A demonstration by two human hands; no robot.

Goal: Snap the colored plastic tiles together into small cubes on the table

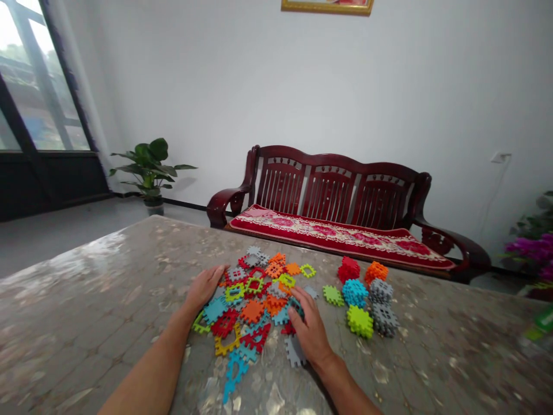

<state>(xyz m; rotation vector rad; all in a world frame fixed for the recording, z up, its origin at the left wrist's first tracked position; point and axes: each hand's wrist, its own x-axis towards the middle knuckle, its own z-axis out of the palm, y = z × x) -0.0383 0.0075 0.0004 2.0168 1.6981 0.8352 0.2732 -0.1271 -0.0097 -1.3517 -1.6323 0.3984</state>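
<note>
A heap of flat, toothed plastic tiles [253, 300] in red, orange, blue, green, yellow and grey lies on the marbled table [95, 311]. My left hand [204, 286] rests flat at the heap's left edge, fingers stretched out and touching the tiles. My right hand [310, 331] lies on the heap's right side, fingers curled down onto red and blue tiles; whether it grips one is hidden. Right of the heap stand several cubes built from tiles: red [348, 269], orange [375, 272], blue [354, 292], grey [382, 305] and green [360, 320].
Beyond the table's far edge stands a dark wooden bench [337, 196] with a red cushion. A potted plant [149, 167] sits on the floor at the left by the window. Purple flowers [533, 251] show at the right edge.
</note>
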